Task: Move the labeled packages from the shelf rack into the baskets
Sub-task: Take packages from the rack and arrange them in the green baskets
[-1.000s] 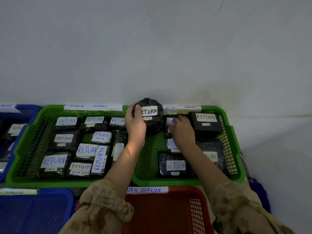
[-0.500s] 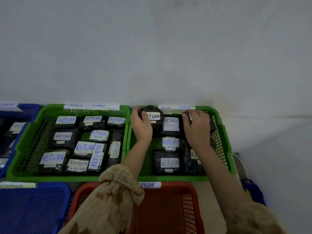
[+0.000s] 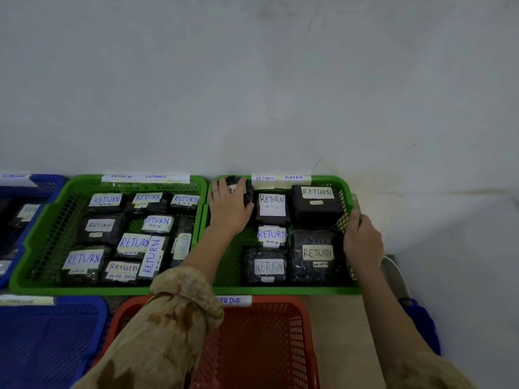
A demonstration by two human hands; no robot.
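Left hand [image 3: 229, 209]: curled over the round package [image 3: 243, 183], holding it in the far-left corner of the right green basket [image 3: 280, 290].
Right hand [image 3: 362, 242]: fingers hooked over that basket's right rim, gripping it.
Done: judged mid-placement, with five other RETURN packages alongside. The left green basket [image 3: 84, 290] is well stocked.
Outstanding: shelf rack out of view, so the remaining count cannot be told.
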